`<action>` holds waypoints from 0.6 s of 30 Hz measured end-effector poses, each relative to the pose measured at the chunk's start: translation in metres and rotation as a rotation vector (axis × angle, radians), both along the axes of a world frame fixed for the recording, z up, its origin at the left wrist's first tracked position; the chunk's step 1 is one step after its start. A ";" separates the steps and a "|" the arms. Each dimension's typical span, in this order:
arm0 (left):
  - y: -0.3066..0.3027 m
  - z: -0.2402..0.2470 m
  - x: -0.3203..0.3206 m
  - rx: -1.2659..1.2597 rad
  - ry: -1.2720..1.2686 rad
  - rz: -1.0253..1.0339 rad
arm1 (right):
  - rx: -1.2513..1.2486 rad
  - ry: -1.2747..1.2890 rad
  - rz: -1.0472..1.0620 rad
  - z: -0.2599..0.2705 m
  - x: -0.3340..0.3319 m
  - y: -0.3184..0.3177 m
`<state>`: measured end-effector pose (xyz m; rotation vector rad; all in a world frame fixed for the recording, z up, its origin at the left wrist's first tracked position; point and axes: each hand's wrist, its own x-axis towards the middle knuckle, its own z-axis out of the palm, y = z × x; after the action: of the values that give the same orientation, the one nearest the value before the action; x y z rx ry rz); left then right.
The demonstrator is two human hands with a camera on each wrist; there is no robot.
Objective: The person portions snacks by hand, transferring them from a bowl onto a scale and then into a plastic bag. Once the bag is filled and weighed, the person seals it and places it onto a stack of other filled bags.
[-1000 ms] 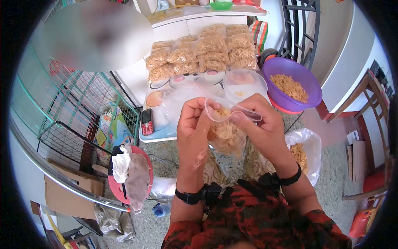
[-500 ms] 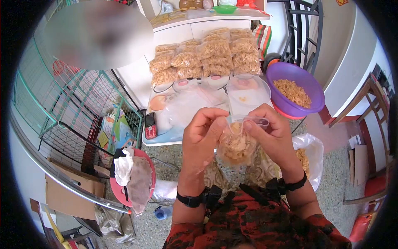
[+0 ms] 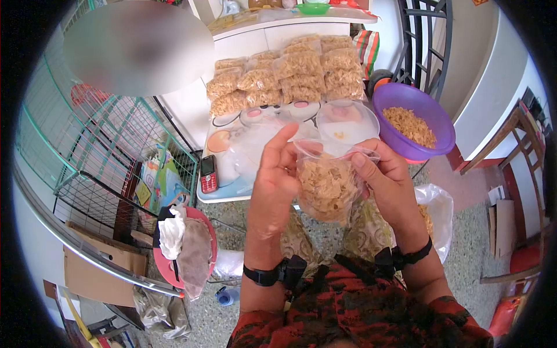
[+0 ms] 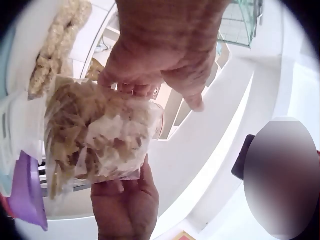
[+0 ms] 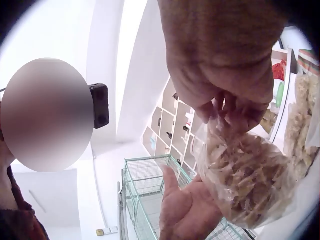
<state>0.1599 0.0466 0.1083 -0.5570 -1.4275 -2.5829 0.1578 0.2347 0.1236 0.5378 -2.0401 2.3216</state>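
A clear plastic bag [image 3: 326, 187] of pale, dry shredded flakes is held up before the lap, at the front edge of the table [image 3: 232, 194]. My right hand [image 3: 387, 181] pinches the bag's rim between thumb and fingers, seen also in the right wrist view. The left hand [image 3: 271, 194] lies against the bag's other side, one digit pointing up. In the right wrist view this left hand [image 5: 189, 205] shows a spread palm, its fingertips hidden behind the bag. The left wrist view shows the bag [image 4: 100, 135] bulging with flakes.
Filled bags [image 3: 301, 72] are stacked along the table's back. A clear round tub [image 3: 347, 122] and a red phone [image 3: 209, 177] are on the table. To the right are a purple basin [image 3: 445, 130] of flakes and an open plastic sack [image 3: 439, 203]. A wire cage [image 3: 116, 156] stands left.
My left hand has let go of the bag's rim and loosened against its side. The right hand still pinches the rim, and the bag now faces up with more flakes showing.
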 end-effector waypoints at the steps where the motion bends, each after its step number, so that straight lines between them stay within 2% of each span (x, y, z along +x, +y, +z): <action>1: 0.004 0.004 0.005 -0.091 0.025 0.028 | 0.003 0.001 0.004 0.000 0.000 -0.001; 2: 0.006 0.006 0.007 -0.181 0.051 0.056 | 0.006 0.002 0.009 0.001 0.000 -0.002; 5: 0.001 -0.003 0.002 -0.188 -0.105 -0.014 | 0.021 -0.015 0.018 0.003 0.000 -0.006; 8: -0.001 -0.001 0.002 -0.188 -0.160 0.005 | 0.001 -0.036 0.012 0.003 0.001 -0.008; 12: 0.000 -0.008 0.000 -0.076 -0.098 0.081 | -0.001 -0.024 0.044 -0.002 -0.002 -0.007; 14: 0.001 -0.008 -0.001 -0.077 -0.095 0.149 | 0.043 -0.018 0.065 -0.002 -0.004 -0.005; 18: -0.001 -0.011 -0.004 -0.048 -0.120 0.155 | 0.172 0.092 0.047 0.009 -0.004 -0.007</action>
<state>0.1556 0.0458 0.0974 -0.2883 -1.5084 -2.5033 0.1534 0.2278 0.1329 0.6910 -2.2197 2.1127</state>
